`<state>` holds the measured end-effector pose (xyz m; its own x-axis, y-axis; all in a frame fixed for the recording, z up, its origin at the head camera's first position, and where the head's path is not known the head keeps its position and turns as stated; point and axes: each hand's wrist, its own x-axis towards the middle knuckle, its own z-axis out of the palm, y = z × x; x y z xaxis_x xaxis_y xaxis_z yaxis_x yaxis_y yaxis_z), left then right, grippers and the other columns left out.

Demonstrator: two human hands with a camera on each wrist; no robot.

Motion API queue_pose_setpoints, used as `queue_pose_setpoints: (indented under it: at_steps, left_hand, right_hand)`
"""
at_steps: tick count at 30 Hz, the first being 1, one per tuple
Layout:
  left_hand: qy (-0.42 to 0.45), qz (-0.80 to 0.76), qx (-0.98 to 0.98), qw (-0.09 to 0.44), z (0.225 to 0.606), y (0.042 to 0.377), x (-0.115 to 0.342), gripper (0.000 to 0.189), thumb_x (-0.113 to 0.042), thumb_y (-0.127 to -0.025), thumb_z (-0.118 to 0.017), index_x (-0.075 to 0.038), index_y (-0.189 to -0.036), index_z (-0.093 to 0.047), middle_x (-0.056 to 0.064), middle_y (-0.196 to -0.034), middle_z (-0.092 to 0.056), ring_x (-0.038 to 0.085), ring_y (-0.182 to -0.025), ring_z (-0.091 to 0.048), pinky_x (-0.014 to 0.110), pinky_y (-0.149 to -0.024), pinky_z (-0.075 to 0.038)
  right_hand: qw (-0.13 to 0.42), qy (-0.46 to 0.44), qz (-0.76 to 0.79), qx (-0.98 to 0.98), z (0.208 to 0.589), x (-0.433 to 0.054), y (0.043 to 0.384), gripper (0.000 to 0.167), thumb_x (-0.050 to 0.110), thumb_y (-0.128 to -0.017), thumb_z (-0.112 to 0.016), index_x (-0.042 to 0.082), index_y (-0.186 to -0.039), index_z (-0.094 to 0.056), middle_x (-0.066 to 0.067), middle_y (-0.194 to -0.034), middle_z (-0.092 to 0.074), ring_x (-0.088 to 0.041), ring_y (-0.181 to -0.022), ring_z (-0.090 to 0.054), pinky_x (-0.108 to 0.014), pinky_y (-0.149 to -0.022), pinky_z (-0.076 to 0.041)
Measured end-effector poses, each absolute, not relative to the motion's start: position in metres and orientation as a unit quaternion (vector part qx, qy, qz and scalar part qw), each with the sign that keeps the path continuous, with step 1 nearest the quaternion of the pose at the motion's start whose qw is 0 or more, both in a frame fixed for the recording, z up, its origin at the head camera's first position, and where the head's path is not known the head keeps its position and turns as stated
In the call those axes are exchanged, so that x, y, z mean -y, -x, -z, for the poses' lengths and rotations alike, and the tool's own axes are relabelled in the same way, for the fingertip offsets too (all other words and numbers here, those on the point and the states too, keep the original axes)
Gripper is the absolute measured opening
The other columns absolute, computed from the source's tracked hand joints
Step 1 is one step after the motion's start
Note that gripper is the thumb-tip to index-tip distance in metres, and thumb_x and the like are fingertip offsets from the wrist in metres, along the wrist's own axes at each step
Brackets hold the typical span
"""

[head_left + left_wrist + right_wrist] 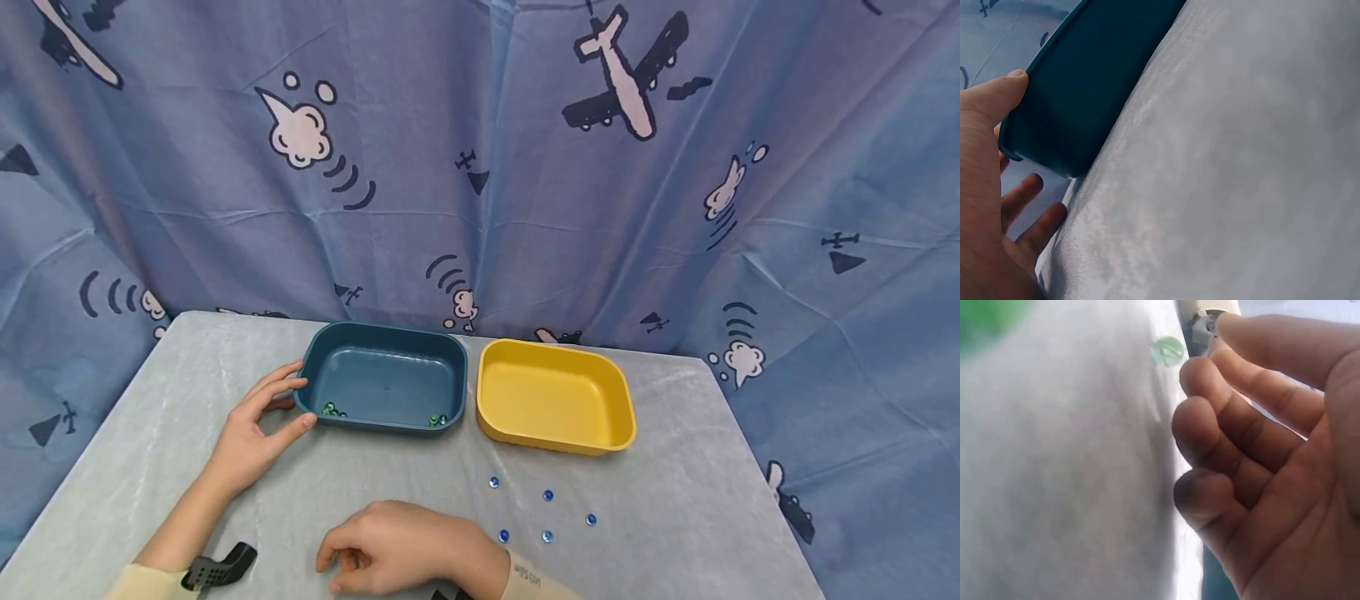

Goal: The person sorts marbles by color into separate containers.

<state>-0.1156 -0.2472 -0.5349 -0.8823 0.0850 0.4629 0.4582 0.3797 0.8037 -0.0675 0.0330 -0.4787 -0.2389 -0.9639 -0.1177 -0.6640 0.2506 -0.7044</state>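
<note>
The teal plastic box (386, 379) stands at the back of the table. My left hand (251, 433) holds its front left corner, thumb (1010, 94) on the rim and fingers along the left side. Small green glass beads lie in two groups inside, at the front left (331, 409) and front right (438, 420). My right hand (408, 546) hovers low over the near table, fingers loosely curled, nothing visible between them. In the right wrist view a green bead (1168, 351) lies on the cloth beside its fingertips; the hand hides it in the head view.
A yellow box (555, 396) stands close to the right of the teal one. Several blue glass beads, such as one bead (548, 495), lie scattered in front of it. A blurred green shape (988, 322) fills a corner of the right wrist view. A patterned blue curtain (480, 233) hangs behind.
</note>
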Motion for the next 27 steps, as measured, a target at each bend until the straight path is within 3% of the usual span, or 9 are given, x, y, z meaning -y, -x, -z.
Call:
queue_pose_setpoints:
  at_steps: [16, 27]
  left_hand:
    - [0.167, 0.532, 0.812, 0.175, 0.5356, 0.1158, 0.2473, 0.055, 0.01, -0.09, -0.084, -0.001, -0.142, -0.069, 0.012, -0.165, -0.051, 0.002, -0.132, -0.058, 0.016, -0.1, -0.051]
    - [0.165, 0.538, 0.808, 0.172, 0.5345, 0.1148, 0.2461, 0.055, 0.01, -0.09, -0.083, -0.001, -0.142, -0.069, 0.011, -0.165, -0.051, 0.008, -0.129, -0.061, 0.017, -0.1, -0.051]
  right_hand:
    - [0.29, 0.543, 0.2, -0.762, 0.4848, -0.027, 0.0574, 0.018, 0.023, -0.111, -0.067, 0.023, -0.127, -0.077, 0.022, -0.083, -0.06, 0.015, -0.069, -0.051, -0.004, -0.068, -0.044]
    - [0.288, 0.545, 0.197, -0.762, 0.4864, -0.0282, 0.0589, 0.013, 0.025, -0.11, -0.069, 0.022, -0.118, -0.079, 0.022, -0.084, -0.062, 0.016, -0.072, -0.052, -0.004, -0.069, -0.045]
